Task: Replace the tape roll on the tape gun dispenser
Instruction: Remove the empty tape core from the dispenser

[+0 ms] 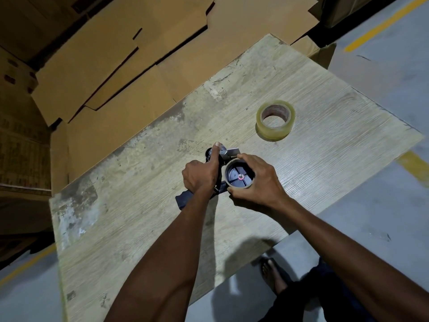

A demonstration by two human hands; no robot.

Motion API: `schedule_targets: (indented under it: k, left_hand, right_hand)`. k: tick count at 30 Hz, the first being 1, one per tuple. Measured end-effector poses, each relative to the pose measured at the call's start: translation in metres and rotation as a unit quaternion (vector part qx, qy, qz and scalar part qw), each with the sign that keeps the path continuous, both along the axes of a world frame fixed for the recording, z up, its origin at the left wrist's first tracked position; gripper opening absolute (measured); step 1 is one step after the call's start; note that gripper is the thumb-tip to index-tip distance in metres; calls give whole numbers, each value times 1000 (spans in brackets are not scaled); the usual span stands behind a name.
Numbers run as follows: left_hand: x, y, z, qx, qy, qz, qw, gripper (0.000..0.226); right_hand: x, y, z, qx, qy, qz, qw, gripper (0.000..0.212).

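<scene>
The tape gun dispenser point(183, 199) lies on its side in the middle of the worn wooden table point(144, 228), its dark handle pointing toward me. My left hand point(200, 175) presses down on its frame, thumb stretched along the metal front end. On the dispenser's dark hub point(239, 176) sits an empty cardboard core point(241, 187), and my right hand point(257, 182) wraps its fingers around it. A full roll of clear tape point(275, 120) lies flat on the table beyond my right hand, untouched.
Flattened cardboard boxes point(130, 66) are stacked beyond the table's far edge and on the left. Grey floor point(383, 205) with yellow lines runs along the right. My foot point(274, 277) stands by the table's near edge.
</scene>
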State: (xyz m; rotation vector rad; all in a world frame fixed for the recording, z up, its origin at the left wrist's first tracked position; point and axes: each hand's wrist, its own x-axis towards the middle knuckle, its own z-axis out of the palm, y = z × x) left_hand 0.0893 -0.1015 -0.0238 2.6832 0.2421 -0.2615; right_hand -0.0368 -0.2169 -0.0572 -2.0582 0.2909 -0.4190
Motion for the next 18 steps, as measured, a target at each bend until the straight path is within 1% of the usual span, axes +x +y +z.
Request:
schedule_targets:
  k: [2,6,7,10,13,15,18]
  left_hand:
    - [0,1,0,-2,3,-5,1000,101]
    - [0,1,0,-4,6,-10,1000,100]
    - [0,1,-1,-5,8,-7,1000,101]
    - [1,0,-3,-16,6,6,1000,99]
    - [1,-1,-4,-22,2,21,1000,99]
    - [1,-2,-4,-33,1,23,999,96]
    - [2,-1,-4,-38,4,33,999,96]
  right_hand:
    - [-4,7,0,41,-10,-27,999,82]
    - [-3,15,-5,88,-2,-61,994,97]
    - [-1,16,-6,95,1,-68,993,97]
    - [3,13,-12,90,-16,-69,993,84]
    - [4,5,-12,87,-21,-50,995,81]
    - [5,-2,-11,78,-15,-19,997,83]
    - [9,-11,-3,65,-9,28,997,83]
